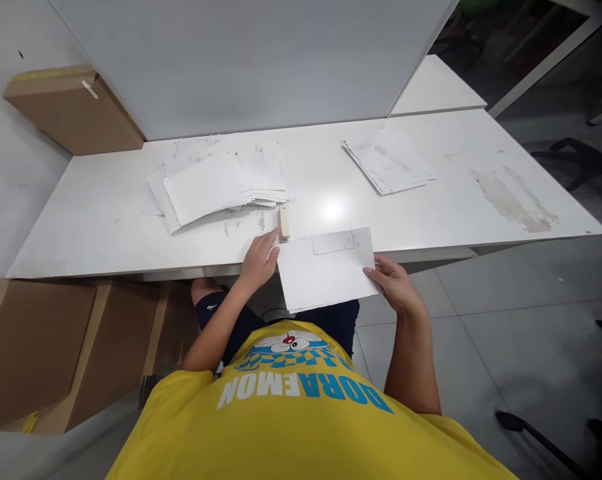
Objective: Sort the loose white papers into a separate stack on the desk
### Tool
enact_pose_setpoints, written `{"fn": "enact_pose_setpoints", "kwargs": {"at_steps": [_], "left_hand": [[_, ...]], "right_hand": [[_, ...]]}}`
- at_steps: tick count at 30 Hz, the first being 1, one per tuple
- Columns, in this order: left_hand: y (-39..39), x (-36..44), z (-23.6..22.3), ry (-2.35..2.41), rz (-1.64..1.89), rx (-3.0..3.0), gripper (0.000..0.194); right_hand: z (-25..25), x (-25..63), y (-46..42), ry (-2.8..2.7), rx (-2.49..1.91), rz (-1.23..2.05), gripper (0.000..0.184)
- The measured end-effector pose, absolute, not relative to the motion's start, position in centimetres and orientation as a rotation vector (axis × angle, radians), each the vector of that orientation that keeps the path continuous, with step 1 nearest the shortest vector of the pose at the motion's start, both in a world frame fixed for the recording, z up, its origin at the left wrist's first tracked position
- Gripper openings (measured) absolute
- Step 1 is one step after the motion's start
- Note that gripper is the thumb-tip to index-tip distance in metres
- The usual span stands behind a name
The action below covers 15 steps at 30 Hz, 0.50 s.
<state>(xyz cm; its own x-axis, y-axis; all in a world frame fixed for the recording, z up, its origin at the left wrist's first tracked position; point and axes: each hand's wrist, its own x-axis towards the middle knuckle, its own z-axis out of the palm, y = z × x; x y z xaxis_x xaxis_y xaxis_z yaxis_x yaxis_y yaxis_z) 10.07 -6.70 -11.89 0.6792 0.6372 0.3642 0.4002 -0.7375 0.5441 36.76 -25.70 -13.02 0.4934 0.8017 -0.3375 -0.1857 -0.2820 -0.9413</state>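
Note:
Sheets of white paper (pixel 325 280) extend past the table's front edge, above my lap, with a printed line drawing near their far edge. My right hand (pixel 393 283) grips their right edge, thumb on top and fingers underneath. At the left corner of the sheets is my left hand (pixel 261 261), fingers stretched out over the table edge and thumb slightly apart. Its fingertips lie close beside a small cream stapler (pixel 285 223); whether they touch it I cannot tell. The stapler stands on the table, just beyond the sheets' far left corner.
Behind the stapler, a loose pile of papers (pixel 215 183) spreads over the white table (pixel 311 160). A smaller stack of papers (pixel 388 160) lies to the right. One cardboard box (pixel 75 110) leans at the back left; more cardboard boxes (pixel 115 327) stand below the table's left end.

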Motion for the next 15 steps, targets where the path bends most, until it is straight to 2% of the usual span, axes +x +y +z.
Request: {"fn": "enact_pose_setpoints", "kwargs": {"at_steps": [7,15], "left_hand": [[-8.0,11.0,-10.5,1.193,0.538,2.147,0.039],[-5.4,11.7,-9.0,1.246,0.291,2.058,0.037]], "right_hand": [[-14.2,35.8,-24.6,-0.500,-1.550,1.111,0.041],[-14.3,36.0,-24.5,-0.435,-1.533,1.141,0.041]]}}
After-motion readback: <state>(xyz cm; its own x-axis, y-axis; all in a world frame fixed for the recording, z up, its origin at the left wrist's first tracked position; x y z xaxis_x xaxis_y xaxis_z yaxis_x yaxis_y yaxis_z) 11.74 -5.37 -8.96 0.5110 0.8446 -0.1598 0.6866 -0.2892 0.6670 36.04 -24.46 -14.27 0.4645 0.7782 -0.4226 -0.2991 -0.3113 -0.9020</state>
